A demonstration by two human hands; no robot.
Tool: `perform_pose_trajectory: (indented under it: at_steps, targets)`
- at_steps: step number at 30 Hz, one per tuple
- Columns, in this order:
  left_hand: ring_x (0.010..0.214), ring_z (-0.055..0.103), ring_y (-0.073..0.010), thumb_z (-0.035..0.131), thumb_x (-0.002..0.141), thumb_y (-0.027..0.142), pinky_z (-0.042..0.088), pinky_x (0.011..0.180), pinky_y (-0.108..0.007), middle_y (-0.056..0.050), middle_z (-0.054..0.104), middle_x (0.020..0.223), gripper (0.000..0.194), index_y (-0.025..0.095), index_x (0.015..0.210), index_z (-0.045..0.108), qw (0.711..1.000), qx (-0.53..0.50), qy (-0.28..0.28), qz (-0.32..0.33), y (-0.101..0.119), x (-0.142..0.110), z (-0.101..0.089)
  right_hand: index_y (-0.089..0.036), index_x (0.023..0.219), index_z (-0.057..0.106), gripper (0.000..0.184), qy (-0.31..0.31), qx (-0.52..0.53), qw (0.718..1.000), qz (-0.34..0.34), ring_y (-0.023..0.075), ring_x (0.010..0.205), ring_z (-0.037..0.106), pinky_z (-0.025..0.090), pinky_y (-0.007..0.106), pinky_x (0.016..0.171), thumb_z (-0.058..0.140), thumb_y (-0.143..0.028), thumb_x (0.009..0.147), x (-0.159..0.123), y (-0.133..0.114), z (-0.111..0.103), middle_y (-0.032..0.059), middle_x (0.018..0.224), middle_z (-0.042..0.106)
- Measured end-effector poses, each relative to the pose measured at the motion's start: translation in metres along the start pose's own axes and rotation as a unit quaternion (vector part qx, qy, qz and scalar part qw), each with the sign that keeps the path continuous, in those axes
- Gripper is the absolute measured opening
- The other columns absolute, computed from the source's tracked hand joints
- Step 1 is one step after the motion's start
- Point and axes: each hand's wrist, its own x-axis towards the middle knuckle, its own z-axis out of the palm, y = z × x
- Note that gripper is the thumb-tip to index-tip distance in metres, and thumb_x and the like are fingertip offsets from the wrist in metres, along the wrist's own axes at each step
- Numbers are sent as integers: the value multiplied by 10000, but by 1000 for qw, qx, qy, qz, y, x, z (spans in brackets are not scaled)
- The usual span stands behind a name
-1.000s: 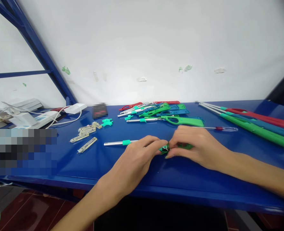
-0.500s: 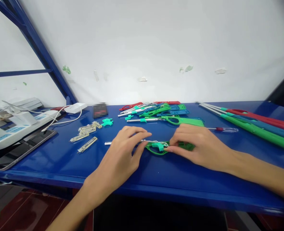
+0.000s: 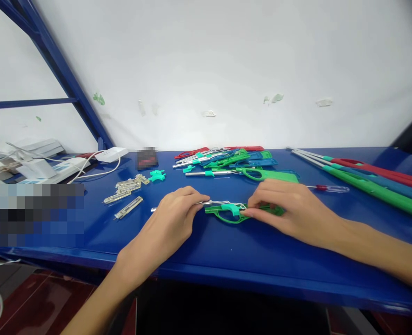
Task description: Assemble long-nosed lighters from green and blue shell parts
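Note:
My left hand [image 3: 173,218] is closed in a pinch on a thin silver lighter tube [image 3: 205,202], whose far end shows left of the hand. A white wire [image 3: 223,202] runs from the tube towards my right hand [image 3: 286,204]. Beneath lies an open green lighter shell [image 3: 223,218] with a finger loop, and a turquoise trigger [image 3: 232,209] sits over it. My right fingers are closed on the shell's handle end, by the trigger; what exactly is between the fingertips is partly hidden.
Several pale igniter parts [image 3: 128,208] and loose turquoise triggers [image 3: 157,175] lie left. Behind are lighter shells and tubes in a pile [image 3: 241,158]. A screwdriver [image 3: 331,188] and long lighters [image 3: 373,188] lie right. A white adapter [image 3: 111,154] with cable stands back left.
My left thumb and fingers have come together on the tube's end, which now sits a little left, uncovering the shell's front end. My right hand is nearly unmoved.

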Motion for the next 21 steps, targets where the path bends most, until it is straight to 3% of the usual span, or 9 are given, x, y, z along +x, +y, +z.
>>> perform_pose_trajectory:
  at_steps: [21]
  targets:
    - [989,801,-225,654,1146,92,593,877,-353,-37,837,1122,286,225,1241,889,999,-20,-30,-12,8,0,-5,-239,987,776,292,-4,-17,1000,-15,197,775,760,560,317,688,662,-421,1185,-1,3,-4,43,896,819]
